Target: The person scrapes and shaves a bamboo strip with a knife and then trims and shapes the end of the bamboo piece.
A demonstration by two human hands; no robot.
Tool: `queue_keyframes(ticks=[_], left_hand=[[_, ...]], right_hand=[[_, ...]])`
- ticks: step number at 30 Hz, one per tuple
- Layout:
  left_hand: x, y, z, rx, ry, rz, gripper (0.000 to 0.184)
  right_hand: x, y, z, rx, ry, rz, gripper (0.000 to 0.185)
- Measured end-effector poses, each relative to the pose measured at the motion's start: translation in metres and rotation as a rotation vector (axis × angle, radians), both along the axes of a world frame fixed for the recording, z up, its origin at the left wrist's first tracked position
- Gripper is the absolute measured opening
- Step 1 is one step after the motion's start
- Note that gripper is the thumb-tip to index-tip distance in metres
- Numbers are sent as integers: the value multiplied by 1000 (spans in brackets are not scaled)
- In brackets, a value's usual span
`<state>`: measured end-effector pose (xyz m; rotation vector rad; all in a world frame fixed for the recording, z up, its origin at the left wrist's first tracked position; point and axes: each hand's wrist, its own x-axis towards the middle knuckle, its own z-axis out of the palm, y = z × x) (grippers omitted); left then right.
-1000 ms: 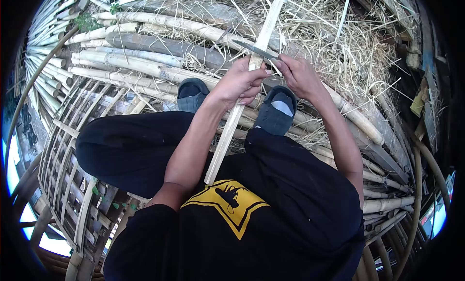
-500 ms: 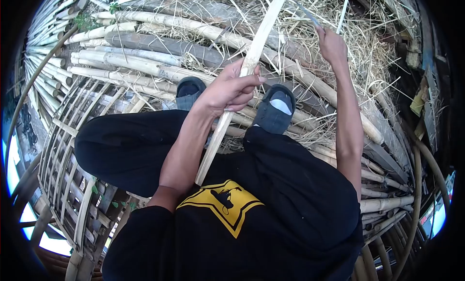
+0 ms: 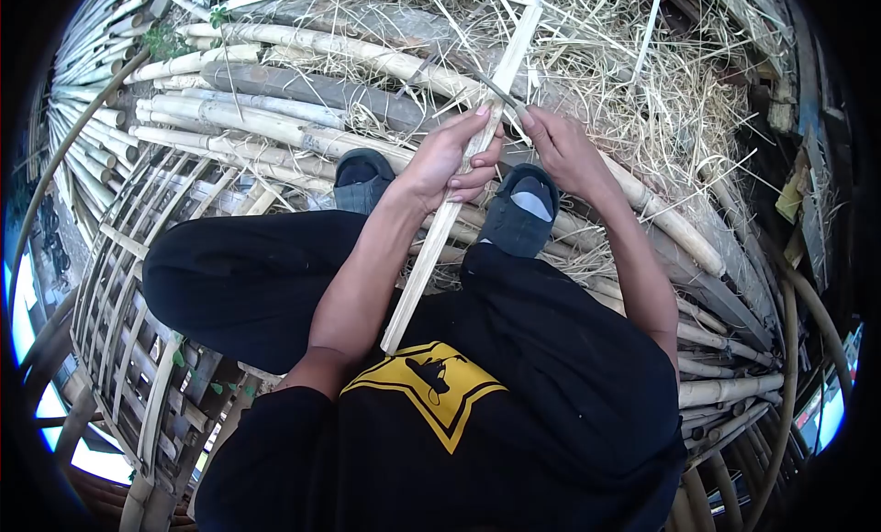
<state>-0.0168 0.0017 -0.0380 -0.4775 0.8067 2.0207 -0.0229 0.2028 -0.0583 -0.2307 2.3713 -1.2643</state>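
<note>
My left hand [image 3: 451, 160] is wrapped round the middle of a long pale bamboo strip [image 3: 429, 257]. The strip slants from my shirt front up to the top centre. My right hand [image 3: 562, 149] is closed on a knife, its handle hidden by the fingers. The thin dark knife blade [image 3: 496, 89] lies across the strip just above my left hand. Both hands are close together above my feet, with the right one a little to the side of the strip.
Bamboo poles [image 3: 358, 57] lie below and ahead of my feet. Loose shavings [image 3: 633, 119] are heaped at the upper right. A woven bamboo lattice [image 3: 138, 303] stands at the left. My sandals [image 3: 518, 216] rest on the poles.
My right hand with the knife has come back down and left from the upper right, to the strip. The strip and my left hand have shifted slightly right.
</note>
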Motion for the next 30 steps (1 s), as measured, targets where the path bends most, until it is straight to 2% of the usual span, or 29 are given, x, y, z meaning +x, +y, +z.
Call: queue_keyframes(ticks=[4,6,10,12,22,30], left_hand=[[3,2,0,-31,54,-6,32],[5,4,1,-155,142,-85,31],[10,6,-5,-258,136,-131,30],[10,7,-2,-264,128,-118,30],[1,5,-3,-269,127,-93,29],[0,6,7,-310,124,-62,28]], right_hand=[[3,6,-2,107,84,73,43],[3,8,-4,161,119,104,41],[1,16,-18,192,207,142,38],[-2,16,-19,333,286,137,40],[-14,14,-54,326,552,37,50],[-15,19,-65,351,558,0,47]])
